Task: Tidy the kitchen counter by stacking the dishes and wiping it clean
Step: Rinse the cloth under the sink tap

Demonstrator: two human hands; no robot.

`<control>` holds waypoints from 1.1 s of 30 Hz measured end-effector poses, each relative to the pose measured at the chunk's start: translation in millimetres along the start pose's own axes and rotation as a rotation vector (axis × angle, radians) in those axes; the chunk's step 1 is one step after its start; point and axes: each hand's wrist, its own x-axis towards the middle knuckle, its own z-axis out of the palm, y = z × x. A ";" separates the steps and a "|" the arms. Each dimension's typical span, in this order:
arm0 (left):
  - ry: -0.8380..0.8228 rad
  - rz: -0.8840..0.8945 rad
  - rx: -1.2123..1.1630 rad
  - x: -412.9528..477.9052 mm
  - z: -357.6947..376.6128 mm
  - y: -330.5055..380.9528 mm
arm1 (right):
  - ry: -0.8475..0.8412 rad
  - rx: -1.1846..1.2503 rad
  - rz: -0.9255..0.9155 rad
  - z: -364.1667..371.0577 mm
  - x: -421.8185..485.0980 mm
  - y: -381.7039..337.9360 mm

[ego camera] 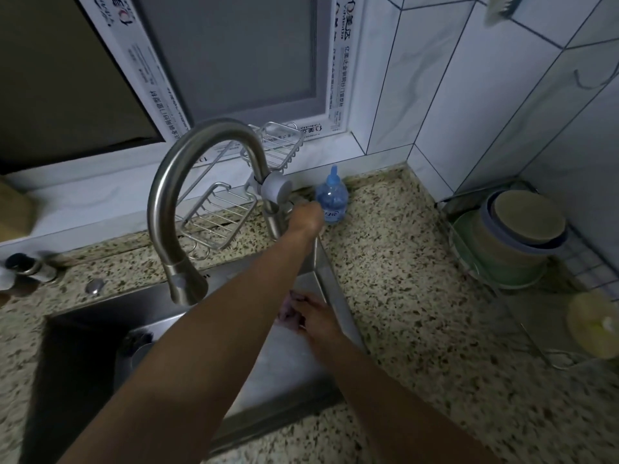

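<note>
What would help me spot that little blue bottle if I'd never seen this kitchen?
Find the tall curved steel faucet over the sink. Just right of its upright stem, at the back of the speckled counter, stands a small clear bottle. Nothing else nearby is blue.

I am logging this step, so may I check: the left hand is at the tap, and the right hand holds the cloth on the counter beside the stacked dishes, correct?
Not quite: in the head view the right hand holds the cloth down in the sink, not on the counter beside the stacked dishes. The left hand is at the tap, as you said.
</note>
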 end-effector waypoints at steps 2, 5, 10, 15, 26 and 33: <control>0.006 -0.037 -0.045 2.8 5.9 -0.6 | 0.023 0.025 0.012 -0.7 0.6 0.7; -0.003 -0.077 -0.188 4.6 12.8 6.4 | 0.047 0.070 0.037 -2.1 1.9 3.4; 0.022 -0.104 -0.278 2.2 18.7 18.7 | 0.120 0.125 0.104 -3.0 8.2 4.8; 0.023 -0.093 -0.280 13.4 24.7 25.2 | 0.196 -0.009 0.168 -5.3 21.2 12.4; -0.015 0.214 -0.412 -62.9 -16.3 -100.5 | 0.205 0.196 0.150 -24.5 33.3 39.9; -0.016 0.118 -0.249 -141.0 -78.5 -237.4 | 0.088 0.182 0.156 -4.7 30.1 47.5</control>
